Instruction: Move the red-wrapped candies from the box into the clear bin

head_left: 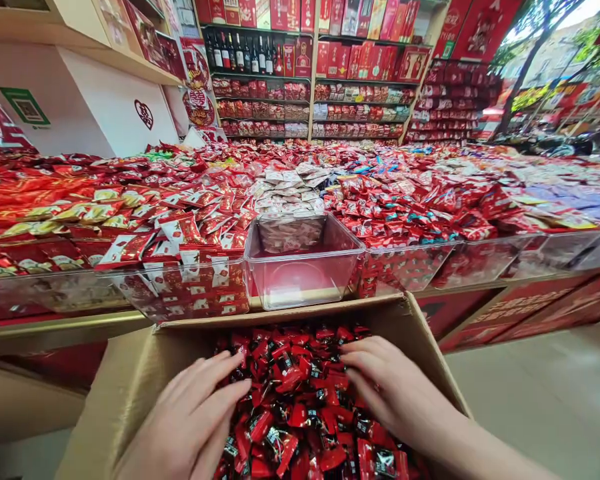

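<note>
Across the lower head view, left hand point(193, 407) and right hand point(380, 373), fingers loosely parted, over red-wrapped candies point(295, 407) inside cardboard box point(117, 387); fingertip contact cannot be told. Near end of box cut off by frame; candies beneath hands hidden. Clear bin point(305, 283) just beyond; packet-filled bins point(410, 263) flank it.

Showing red and black with white lettering on the wrapped candies point(290, 380); displaying brown on the cardboard box point(117, 380); presenting green edging on the QR-code sign point(25, 107); bearing a dark-red heart point(143, 115) on the white wall point(100, 93).
</note>
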A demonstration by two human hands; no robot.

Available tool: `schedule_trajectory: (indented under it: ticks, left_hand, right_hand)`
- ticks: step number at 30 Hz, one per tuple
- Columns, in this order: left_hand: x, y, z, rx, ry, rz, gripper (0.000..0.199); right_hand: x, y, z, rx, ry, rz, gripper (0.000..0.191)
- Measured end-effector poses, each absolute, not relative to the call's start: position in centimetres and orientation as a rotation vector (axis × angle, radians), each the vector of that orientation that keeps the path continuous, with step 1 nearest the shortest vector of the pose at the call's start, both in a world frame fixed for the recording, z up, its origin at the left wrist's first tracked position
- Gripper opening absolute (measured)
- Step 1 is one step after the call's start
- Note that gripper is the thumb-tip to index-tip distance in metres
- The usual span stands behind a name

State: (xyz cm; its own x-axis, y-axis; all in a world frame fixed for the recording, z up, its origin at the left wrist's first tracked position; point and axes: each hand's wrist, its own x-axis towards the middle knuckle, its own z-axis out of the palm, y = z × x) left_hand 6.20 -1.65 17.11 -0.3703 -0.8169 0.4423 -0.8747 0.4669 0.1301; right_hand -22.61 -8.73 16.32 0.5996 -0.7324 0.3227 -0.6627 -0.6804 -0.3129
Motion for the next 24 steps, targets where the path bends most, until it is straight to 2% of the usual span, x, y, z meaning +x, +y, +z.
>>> schedule_trajectory:
  ticks: [3,7,8,12,15,20,24]
  left_hand:
    - [4.1,-4.2,17.7,1.526,-2.417,-0.065,0.03]
    - [3.7,-5.2,17.5,1.548,-2.37,-0.407,0.029]
    - [3.9,-5.1,17.4,1.548,-2.331,-0.48,0.029]
    - [4.6,-4.7,17.2,1.582,-2.187,-0.596,0.029]
    - [4.2,-4.9,17.2,1.617,-2.01,-0.708,0.034]
    - [2.3,-5.3,17.5,1.445,-1.589,-1.293,0.053]
    - [1.4,-5.0,18.4,1.405,-1.442,-1.518,0.039]
  right_hand:
    - [-18.0,-10.9,15.9,-2.61,1.02,-0.211,0.019]
    - [-14.2,-12.5,13.1,-2.746,0.86,0.067,0.047]
    - [-13.8,-12.6,12.3,-2.805,0.836,0.066,0.046]
    - [-13.8,-12.5,11.5,-2.863,0.828,-0.09,0.021]
    - [-14.4,-12.6,13.4,-2.683,0.841,-0.335,0.023]
    - [-15.1,-12.0,16.7,-2.023,0.808,-0.626,0.026]
    - [-15.0,-11.3,17.0,-1.622,0.803,-0.662,0.027]
